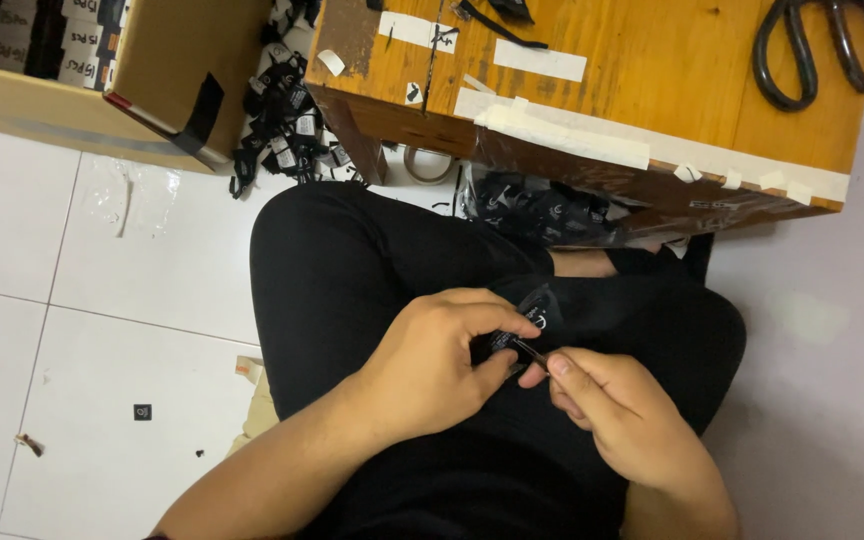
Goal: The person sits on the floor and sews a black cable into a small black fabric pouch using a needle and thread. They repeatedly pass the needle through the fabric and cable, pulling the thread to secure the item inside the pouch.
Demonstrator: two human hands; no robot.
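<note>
Left hand: the left hand (442, 365) is curled over the lap, thumb and forefinger pinched on a small black label (524, 322), the other fingers folded beneath it.
Right hand: the right hand (617, 405) is closed around a thin dark tool (532, 353), held between thumb and forefinger; its tip meets the label just beside the left thumb.
Black label: small, glossy, with a pale mark on it; it sits between the two hands, above the person's black trousers (352, 270), below the counter edge.
Tool: slim and short; what kind it is cannot be told.
Counter: a wooden counter (652, 70) stands ahead of the knees, with strips of pale tape (562, 135) along its front edge and on its top.
Scissors: large black scissors (822, 45) lie on the counter's far right, well apart from the hands.
Label heap: a pile of black labels (287, 125) lies on the floor left of the counter; another dark bundle (532, 210) sits under the counter edge.
Box: a cardboard box (167, 60) stands at upper left.
Tape roll: a tape roll (430, 165) lies on the white tiled floor (102, 330) beneath the counter.
</note>
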